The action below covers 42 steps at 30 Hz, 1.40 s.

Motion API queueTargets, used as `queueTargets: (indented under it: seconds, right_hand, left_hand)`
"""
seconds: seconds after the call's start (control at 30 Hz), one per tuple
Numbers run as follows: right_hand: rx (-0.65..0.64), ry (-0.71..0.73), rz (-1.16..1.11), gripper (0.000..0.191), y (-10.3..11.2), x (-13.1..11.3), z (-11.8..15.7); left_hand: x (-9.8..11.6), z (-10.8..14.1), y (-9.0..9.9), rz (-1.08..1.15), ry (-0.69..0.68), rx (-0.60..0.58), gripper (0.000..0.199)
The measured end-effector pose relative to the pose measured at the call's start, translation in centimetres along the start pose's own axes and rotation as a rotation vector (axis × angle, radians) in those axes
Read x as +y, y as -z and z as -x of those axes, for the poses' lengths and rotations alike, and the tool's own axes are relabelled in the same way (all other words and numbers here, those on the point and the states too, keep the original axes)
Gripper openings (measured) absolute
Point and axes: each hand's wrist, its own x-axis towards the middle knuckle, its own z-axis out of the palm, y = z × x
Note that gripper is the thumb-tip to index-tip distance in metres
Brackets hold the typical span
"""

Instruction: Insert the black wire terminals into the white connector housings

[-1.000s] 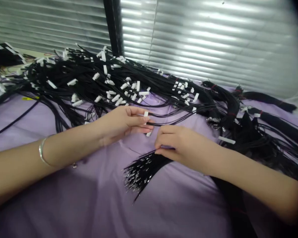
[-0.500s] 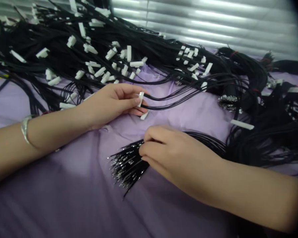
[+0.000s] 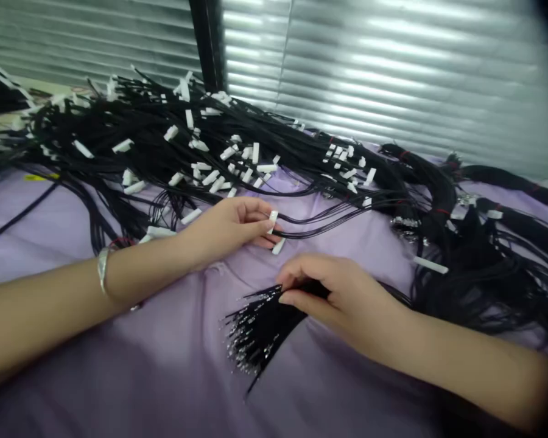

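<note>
My left hand pinches a small white connector between thumb and fingers. Black wires run from that connector to the right, towards the pile. Just under those fingers a second white piece shows. Closer to me, my right hand has its thumb and index finger at a bundle of black wires, whose silvery metal tips fan out to the left on the purple cloth. Its other fingers are mostly hidden, and whether it grips one wire or several cannot be made out.
A long heap of black cables with white connectors lies across the back. More tied cable bundles are at the right, beside a loose white strip. Purple cloth lies beneath; window blinds stand behind.
The camera view has tilted up, so more of the blinds shows. My right hand has turned, its thumb now visible at the wire bundle. My left hand still holds the connector.
</note>
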Motion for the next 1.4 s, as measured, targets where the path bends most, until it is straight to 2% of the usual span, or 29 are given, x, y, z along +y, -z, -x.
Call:
queueTargets:
  seconds: [0.17, 0.37, 0.5, 0.67, 0.73, 0.83, 0.93, 1.03, 1.13, 1.2, 1.33, 1.4]
  right_hand:
    - [0.006, 0.136, 0.026, 0.011, -0.3, 0.0, 0.2]
    - [0.075, 0.162, 0.009, 0.016, -0.1, 0.1, 0.3]
    - [0.072, 0.08, -0.055, 0.012, 0.4, 0.2, -0.1]
    - [0.083, 0.019, -0.053, 0.012, 0.7, -0.1, -0.1]
    - [0.144, 0.076, -0.003, 0.013, 0.8, -0.1, -0.1]
    - [0.211, 0.204, 0.074, 0.013, 0.8, 0.2, 0.0]
    - [0.166, 0.251, 0.194, 0.017, 0.8, 0.5, 0.1]
    - [0.089, 0.322, 0.334, 0.022, 0.7, 0.5, 0.2]
    - [0.086, 0.34, 0.331, 0.024, 0.7, 0.5, 0.2]
    - [0.07, 0.333, 0.302, 0.024, 0.7, 0.6, 0.2]
    - [0.041, 0.386, 0.453, 0.027, 0.6, 0.7, 0.3]
    - [0.063, 0.377, 0.456, 0.027, 0.5, 0.6, 0.4]
  left_hand:
    - [-0.1, -0.1, 0.2, -0.025, -0.003, -0.006, 0.011]
    - [0.2, -0.2, 0.4, -0.021, 0.042, -0.037, 0.007]
    - [1.1, 0.8, 0.2, -0.048, 0.037, -0.028, 0.003]
    - [2.2, 2.1, -0.2, -0.05, 0.039, -0.047, 0.019]
    - [2.3, 2.4, -0.4, -0.041, 0.035, -0.042, 0.026]
    - [2.1, 2.5, -0.8, -0.056, 0.032, -0.081, 0.017]
    - [1.7, 2.4, -1.2, -0.062, 0.037, -0.106, 0.011]
    - [1.4, 2.3, -1.4, -0.097, 0.016, -0.052, 0.012]
    - [1.2, 2.1, -1.2, -0.158, -0.014, -0.045, 0.01]
    - [1.1, 2.0, -0.9, -0.184, -0.019, -0.068, 0.015]
    - [0.9, 1.9, -0.3, -0.201, -0.009, -0.054, 0.028]
    - [0.8, 2.1, -0.3, -0.157, 0.021, -0.04, 0.03]
